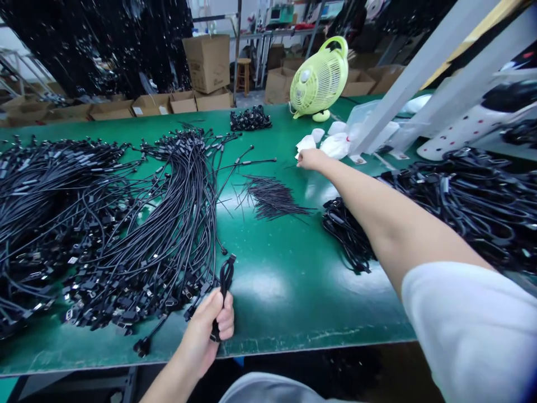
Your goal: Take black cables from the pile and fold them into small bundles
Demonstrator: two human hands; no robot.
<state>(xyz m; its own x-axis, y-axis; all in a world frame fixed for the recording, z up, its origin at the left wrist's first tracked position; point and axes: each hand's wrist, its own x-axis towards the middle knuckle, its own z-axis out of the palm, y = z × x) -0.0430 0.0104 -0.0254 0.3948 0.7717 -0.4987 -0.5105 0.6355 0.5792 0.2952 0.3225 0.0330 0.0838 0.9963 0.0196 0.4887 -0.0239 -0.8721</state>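
Note:
My left hand is closed around a folded black cable near the front edge of the green table. My right arm stretches far across the table; my right hand rests by a heap of thin black ties and white bags, its fingers curled, and whether it holds anything is hidden. A big spread of loose black cables lies to the left of my left hand.
Bundled black cables pile up on the right. A small bundle and a green desk fan stand at the far edge. Slanted grey frame bars rise at the right. Cardboard boxes sit behind the table.

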